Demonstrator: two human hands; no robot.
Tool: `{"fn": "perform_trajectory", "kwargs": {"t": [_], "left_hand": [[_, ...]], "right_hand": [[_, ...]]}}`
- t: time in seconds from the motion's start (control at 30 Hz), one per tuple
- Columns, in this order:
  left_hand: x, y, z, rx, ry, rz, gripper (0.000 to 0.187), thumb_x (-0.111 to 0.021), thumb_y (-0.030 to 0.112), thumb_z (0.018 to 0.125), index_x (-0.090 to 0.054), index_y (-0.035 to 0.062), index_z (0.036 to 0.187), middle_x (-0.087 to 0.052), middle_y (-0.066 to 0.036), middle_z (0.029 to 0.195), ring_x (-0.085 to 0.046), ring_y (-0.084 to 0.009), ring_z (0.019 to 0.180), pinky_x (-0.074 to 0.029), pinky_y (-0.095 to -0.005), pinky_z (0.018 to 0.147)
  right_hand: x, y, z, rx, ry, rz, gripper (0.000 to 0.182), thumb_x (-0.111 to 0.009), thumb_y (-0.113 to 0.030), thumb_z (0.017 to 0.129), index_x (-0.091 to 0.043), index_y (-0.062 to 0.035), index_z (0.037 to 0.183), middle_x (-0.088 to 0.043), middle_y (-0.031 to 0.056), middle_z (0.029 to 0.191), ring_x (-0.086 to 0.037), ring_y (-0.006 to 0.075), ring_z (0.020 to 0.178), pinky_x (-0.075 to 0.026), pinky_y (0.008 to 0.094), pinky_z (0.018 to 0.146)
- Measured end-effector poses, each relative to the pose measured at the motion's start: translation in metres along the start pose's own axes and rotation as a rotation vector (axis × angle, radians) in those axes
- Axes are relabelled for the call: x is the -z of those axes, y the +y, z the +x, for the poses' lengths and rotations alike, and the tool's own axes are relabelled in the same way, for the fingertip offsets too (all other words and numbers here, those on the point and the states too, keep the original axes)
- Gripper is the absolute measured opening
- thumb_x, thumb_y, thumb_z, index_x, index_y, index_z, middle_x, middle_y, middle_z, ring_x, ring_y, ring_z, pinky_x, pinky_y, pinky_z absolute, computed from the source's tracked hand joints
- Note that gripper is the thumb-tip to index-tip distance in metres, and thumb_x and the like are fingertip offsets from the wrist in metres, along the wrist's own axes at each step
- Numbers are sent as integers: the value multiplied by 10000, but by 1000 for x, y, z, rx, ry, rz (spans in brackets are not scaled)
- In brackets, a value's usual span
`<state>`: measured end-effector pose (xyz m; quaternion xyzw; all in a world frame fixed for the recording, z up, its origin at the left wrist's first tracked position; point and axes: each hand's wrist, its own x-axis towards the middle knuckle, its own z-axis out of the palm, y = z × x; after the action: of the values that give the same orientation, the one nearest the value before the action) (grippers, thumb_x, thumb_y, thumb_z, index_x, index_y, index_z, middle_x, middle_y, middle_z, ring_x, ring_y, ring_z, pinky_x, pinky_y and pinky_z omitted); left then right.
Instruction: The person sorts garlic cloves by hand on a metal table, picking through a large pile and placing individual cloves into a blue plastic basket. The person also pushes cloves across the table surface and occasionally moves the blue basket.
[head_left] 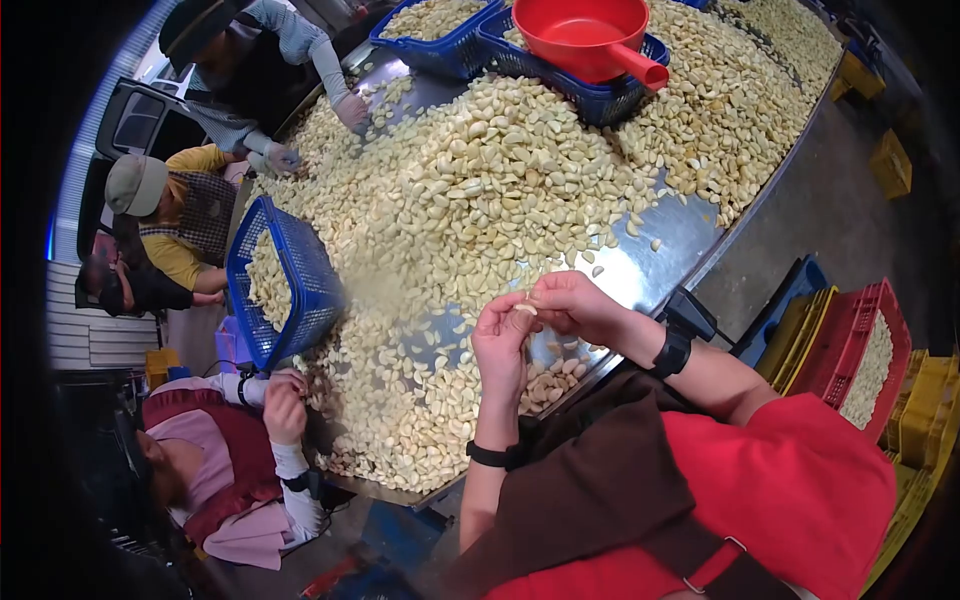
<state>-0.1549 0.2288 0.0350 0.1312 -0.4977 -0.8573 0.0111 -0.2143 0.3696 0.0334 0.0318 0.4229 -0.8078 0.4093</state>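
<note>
Over the near edge of the metal table (655,235), my left hand (502,340) and my right hand (575,305) meet fingertip to fingertip. Both are closed in a pinch around one small pale piece (525,308), which looks like the pieces on the table. Black bands circle both wrists. Beyond my hands rises a large heap of pale, bean-shaped pieces (500,170). A smaller group of slightly browner pieces (548,387) lies just below my hands, close to the table edge.
Blue baskets (320,290) stand on the left and at the back; a red pan (580,35) rests on a back one. Co-workers (190,225) line the left side, one person's hands (285,405) nearby. Red (880,300) and yellow crates (925,410) stand at right.
</note>
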Motion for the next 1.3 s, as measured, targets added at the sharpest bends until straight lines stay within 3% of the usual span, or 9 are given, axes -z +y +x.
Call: {"fn": "perform_trajectory", "kwargs": {"t": [0.43,0.53,0.6,0.67,0.73,0.8,1.07,1.13,1.3], "left_hand": [[9,-7,-7,203,77,-89,362,-545,-86,830,-502,4,1178,-619,-110,1050,-615,-144,856,-529,-246,707],[63,-9,-24,138,137,52,351,-530,-77,816,-553,35,1148,-638,-85,1015,-614,-191,907,-513,-313,776],[109,-15,-38,-289,-42,1550,354,-533,-49,775,-604,75,1099,-637,-75,1010,-586,-277,982,-484,-382,822],[104,-15,-48,-93,-68,1543,321,-607,50,751,-641,146,1056,-615,-78,1058,-549,-312,1013,-465,-412,836],[93,-23,-55,219,-441,1331,336,-676,115,711,-637,184,1038,-576,-83,1082,-544,-293,981,-472,-400,827],[138,-9,-69,297,-368,1649,368,-745,168,651,-621,175,997,-509,-70,1098,-544,-285,985,-477,-381,821],[221,68,-51,311,325,1973,273,-670,132,725,-602,68,981,-516,-168,1086,-591,-328,907,-495,-392,765],[170,39,-30,-158,322,1816,132,-596,85,769,-614,81,900,-583,-102,899,-583,-300,870,-481,-399,717],[143,-11,-1,-342,348,1441,82,-573,71,785,-587,44,860,-572,-112,878,-581,-285,794,-467,-380,688]], "right_hand": [[35,-44,-30,444,403,-178,87,-541,-132,906,-549,-77,838,-540,-8,679,-504,67,516,-375,202,450],[115,-77,-94,689,861,-693,50,-543,-93,883,-569,-59,856,-521,-31,698,-469,51,561,-372,193,495],[207,-79,-151,624,1066,-1020,52,-514,-30,830,-548,-33,869,-513,-20,734,-486,75,663,-397,223,589],[250,-71,-202,178,1226,-1616,233,-470,-45,763,-579,-31,968,-599,144,838,-607,305,800,-475,384,738],[237,-65,-210,6,1149,-1798,289,-458,-71,768,-609,-55,1013,-612,182,926,-593,363,911,-474,414,803],[222,-70,-195,-724,993,-1700,301,-466,-94,773,-623,-67,1028,-613,199,931,-592,361,939,-476,415,822],[139,-82,-120,173,966,-1690,186,-524,-194,836,-617,-52,914,-635,166,878,-611,355,841,-484,422,717],[91,-67,-64,390,693,-1568,161,-546,-178,827,-619,-52,894,-625,161,868,-611,344,814,-486,404,705],[12,15,49,725,-63,-1665,93,-562,-115,761,-603,-36,732,-579,116,779,-565,301,789,-470,400,721]]}}
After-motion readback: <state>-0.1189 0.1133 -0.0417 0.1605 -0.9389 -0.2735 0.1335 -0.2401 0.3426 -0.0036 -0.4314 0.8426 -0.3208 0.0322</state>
